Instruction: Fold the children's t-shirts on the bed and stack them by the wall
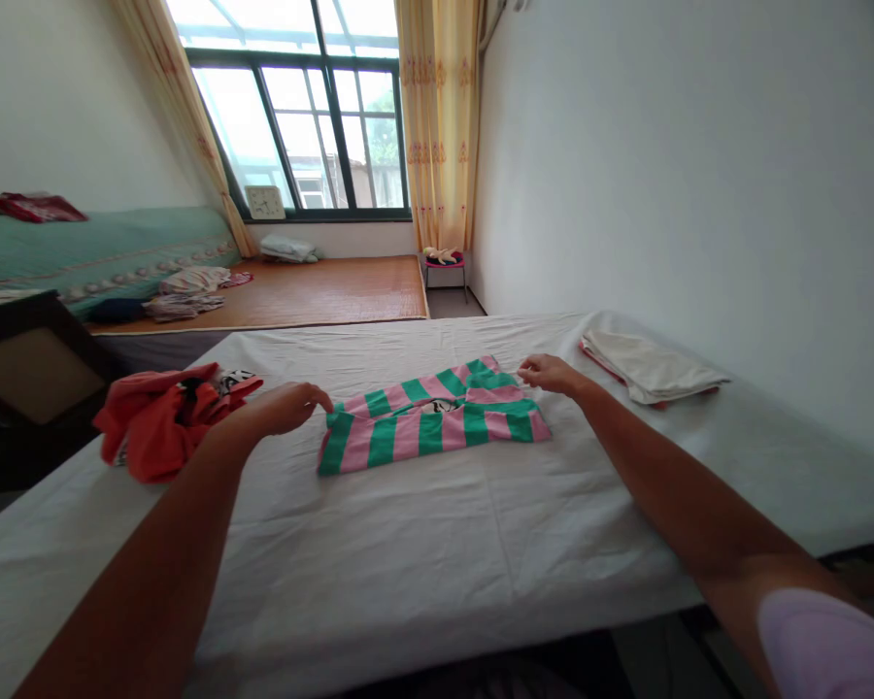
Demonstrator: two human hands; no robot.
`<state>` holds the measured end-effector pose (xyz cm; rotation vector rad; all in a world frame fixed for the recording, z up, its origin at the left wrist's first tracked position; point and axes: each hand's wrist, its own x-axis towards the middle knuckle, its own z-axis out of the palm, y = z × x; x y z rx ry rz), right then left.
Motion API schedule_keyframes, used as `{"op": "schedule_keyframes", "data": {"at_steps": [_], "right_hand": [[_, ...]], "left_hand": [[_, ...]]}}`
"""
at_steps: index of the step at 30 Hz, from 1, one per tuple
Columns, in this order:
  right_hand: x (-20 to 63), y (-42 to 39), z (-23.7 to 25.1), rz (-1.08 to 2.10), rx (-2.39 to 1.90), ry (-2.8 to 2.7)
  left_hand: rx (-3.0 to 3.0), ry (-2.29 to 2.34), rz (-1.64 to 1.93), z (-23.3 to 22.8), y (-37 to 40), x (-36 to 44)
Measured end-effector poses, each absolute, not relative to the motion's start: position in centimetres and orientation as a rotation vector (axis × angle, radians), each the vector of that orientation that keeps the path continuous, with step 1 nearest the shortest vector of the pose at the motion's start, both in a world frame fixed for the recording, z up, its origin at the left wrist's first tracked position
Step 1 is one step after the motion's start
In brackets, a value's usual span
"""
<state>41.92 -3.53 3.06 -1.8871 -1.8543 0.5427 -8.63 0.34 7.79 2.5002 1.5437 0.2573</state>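
A pink-and-green striped garment [418, 436] lies folded into a long flat shape across the white sheet, with a gap along its middle showing a patch of black-and-white print. My left hand [289, 408] is at the garment's left end, its fingers bent down and closed on the corner. At the upper right edge, my right hand [550, 374] has its fingers curled together in a pinch against the cloth. The fingertips of both hands are small and partly hidden.
A crumpled red clothing pile [164, 417] lies left on the white-sheeted bed [408, 563]. Folded white cloth [648, 367] sits at right, near the wall. Beyond are a brown-matted bed [335, 286], a pink stool [445, 262] and a dark cabinet [33, 364].
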Motion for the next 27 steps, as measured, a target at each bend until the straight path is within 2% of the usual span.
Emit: {"op": "schedule_keyframes", "data": {"at_steps": [7,13,15,19,21,23,27], "right_hand": [[39.8,-1.9,2.2,0.185,-1.774,-2.067],[38.8,-2.5,1.5,0.230,-1.711,-2.030],[39.3,-3.5,2.9,0.412,-1.570,-2.013],[40.3,-6.4,5.9,1.215,-1.235,-2.186],[40.7,-7.1,6.4,1.453,-1.183,-2.151],[41.0,-6.7,5.7,1.337,-1.245,-1.966],[41.3,-4.3,2.4,0.696,-1.512,-1.724]], "left_hand": [[2.454,1.686,0.116,4.1,1.9,-6.8],[2.372,1.685,0.269,2.1,0.7,-7.3],[2.334,1.663,0.325,2.1,0.7,-7.4],[2.218,1.664,0.517,2.0,0.9,-7.2],[2.159,1.685,0.590,1.9,0.9,-7.1],[2.138,1.733,0.632,1.8,0.8,-7.0],[2.130,1.777,0.638,1.6,0.7,-6.6]]}}
